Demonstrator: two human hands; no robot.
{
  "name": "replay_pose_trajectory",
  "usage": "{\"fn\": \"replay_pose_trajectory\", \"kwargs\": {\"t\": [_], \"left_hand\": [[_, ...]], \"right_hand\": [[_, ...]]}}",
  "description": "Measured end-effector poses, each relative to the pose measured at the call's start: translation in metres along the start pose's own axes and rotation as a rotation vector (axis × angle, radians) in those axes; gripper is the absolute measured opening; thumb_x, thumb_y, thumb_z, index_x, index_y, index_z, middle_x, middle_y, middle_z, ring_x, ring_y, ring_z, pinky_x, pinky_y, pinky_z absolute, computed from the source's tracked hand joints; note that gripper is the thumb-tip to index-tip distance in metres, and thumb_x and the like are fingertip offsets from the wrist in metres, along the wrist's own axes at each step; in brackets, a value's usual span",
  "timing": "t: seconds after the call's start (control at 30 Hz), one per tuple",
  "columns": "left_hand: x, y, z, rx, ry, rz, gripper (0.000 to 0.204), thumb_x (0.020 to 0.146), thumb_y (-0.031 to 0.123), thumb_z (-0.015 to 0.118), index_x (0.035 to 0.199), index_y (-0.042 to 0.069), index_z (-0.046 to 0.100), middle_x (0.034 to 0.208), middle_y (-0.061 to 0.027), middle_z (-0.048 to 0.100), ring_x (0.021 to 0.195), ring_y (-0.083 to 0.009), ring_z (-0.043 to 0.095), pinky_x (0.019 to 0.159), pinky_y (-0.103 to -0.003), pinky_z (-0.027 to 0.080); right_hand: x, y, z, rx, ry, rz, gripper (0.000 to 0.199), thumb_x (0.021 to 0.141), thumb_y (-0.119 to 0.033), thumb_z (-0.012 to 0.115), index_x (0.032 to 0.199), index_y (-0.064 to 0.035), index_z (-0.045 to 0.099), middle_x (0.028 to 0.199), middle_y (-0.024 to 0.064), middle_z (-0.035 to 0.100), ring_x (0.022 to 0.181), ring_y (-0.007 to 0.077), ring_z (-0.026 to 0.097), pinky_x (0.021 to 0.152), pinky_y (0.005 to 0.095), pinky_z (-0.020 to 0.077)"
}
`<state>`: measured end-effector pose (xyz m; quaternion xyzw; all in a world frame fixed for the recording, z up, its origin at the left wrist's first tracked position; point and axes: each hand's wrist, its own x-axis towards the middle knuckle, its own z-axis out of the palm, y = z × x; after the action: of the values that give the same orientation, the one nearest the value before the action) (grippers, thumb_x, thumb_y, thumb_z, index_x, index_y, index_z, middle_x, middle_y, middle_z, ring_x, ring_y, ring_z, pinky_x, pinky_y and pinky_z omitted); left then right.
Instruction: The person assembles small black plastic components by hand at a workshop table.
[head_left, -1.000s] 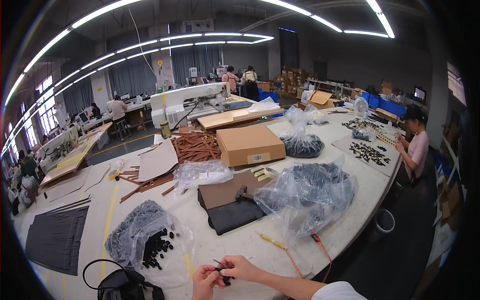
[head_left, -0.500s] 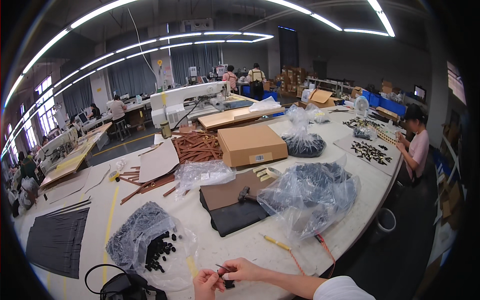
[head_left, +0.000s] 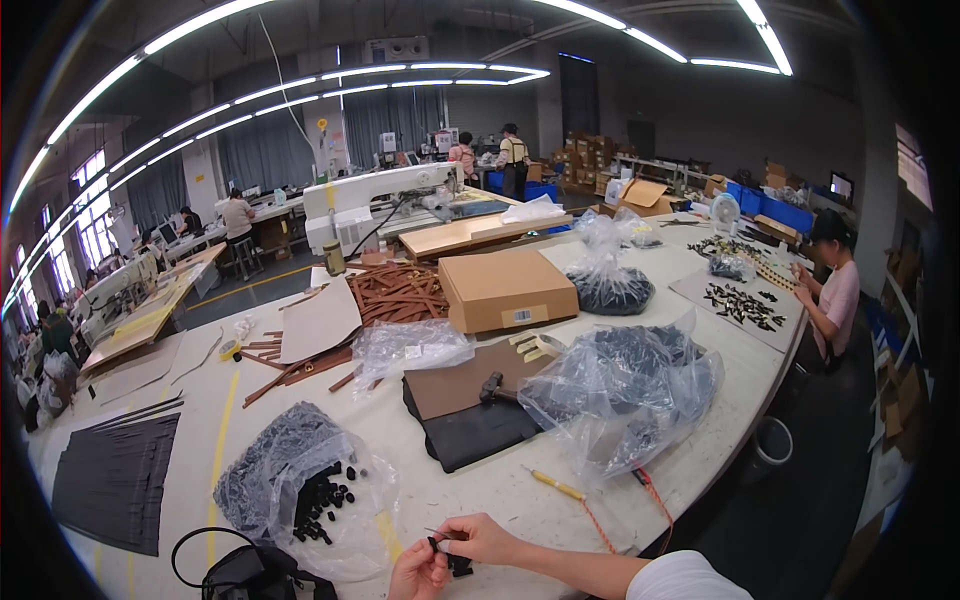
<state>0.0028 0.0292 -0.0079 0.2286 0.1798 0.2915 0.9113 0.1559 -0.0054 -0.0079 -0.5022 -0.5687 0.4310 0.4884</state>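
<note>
My left hand [head_left: 418, 572] is closed at the table's front edge, its fingertips on a small black piece [head_left: 434, 545]. Right beside it, my right hand [head_left: 480, 540] pinches a thin dark strip, most of which its fingers cover. Below the right fingers shows a black end [head_left: 460, 566]; whether it belongs to the same strip I cannot tell. Just left of the hands, a clear plastic bag [head_left: 365, 500] lies open with small black pieces [head_left: 322, 505] spilling inside it. A black pouch with a looped cord [head_left: 255, 572] sits at the near edge.
Black strips [head_left: 115, 480] lie at far left. A hammer [head_left: 492, 388] rests on brown and black sheets [head_left: 450, 385]. Behind are a cardboard box [head_left: 508, 290], brown strips [head_left: 400, 295] and a large plastic bag [head_left: 630, 395]. A yellow tool [head_left: 556, 484] has an orange coiled cord. A co-worker [head_left: 832, 290] sits right.
My left hand has risen slightly and turned, and the small black piece now shows between the fingertips. My right hand stays almost in place, still pinching.
</note>
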Motion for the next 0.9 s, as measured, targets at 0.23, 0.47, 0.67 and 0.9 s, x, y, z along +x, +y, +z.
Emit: {"fn": "replay_pose_trajectory", "kwargs": {"t": [0.23,0.47,0.67,0.9], "left_hand": [[-0.002,-0.001,0.01,0.108,-0.027,0.08,0.015,0.083,0.012,0.05,0.09,-0.001,0.053,0.061,-0.0042,0.054,0.045,-0.0103,0.048,0.043,-0.02,0.041],[0.001,-0.011,0.0,0.603,0.219,0.456,0.01,0.084,0.009,0.051,0.082,-0.001,0.052,0.061,-0.0049,0.054,0.048,-0.0104,0.05,0.045,-0.021,0.041],[-0.001,-0.012,-0.004,0.711,0.274,0.566,0.01,0.083,0.008,0.051,0.078,-0.001,0.052,0.061,-0.0065,0.055,0.045,-0.0103,0.05,0.043,-0.021,0.041],[0.003,-0.015,-0.011,0.645,0.203,0.54,0.006,0.081,-0.001,0.051,0.079,-0.004,0.046,0.062,-0.0092,0.056,0.049,-0.0117,0.055,0.045,-0.022,0.046]], "right_hand": [[-0.001,-0.02,-0.002,-0.262,0.039,-0.109,0.016,0.072,-0.011,0.054,0.081,0.0011,0.057,0.065,0.0118,0.058,0.059,0.0199,0.056,0.057,0.029,0.0437],[-0.002,-0.025,0.003,-0.311,0.063,-0.081,0.017,0.073,-0.012,0.053,0.084,0.0014,0.056,0.066,0.0128,0.057,0.059,0.0216,0.055,0.057,0.0299,0.0438],[0.0,-0.02,0.002,-0.308,0.003,-0.088,0.017,0.074,-0.01,0.053,0.085,0.0022,0.055,0.065,0.0116,0.055,0.058,0.0188,0.053,0.056,0.0283,0.0431],[-0.003,-0.025,0.006,-0.339,0.075,-0.107,0.017,0.073,-0.009,0.052,0.085,0.003,0.052,0.063,0.0107,0.052,0.055,0.0187,0.05,0.054,0.0293,0.0421]]}}
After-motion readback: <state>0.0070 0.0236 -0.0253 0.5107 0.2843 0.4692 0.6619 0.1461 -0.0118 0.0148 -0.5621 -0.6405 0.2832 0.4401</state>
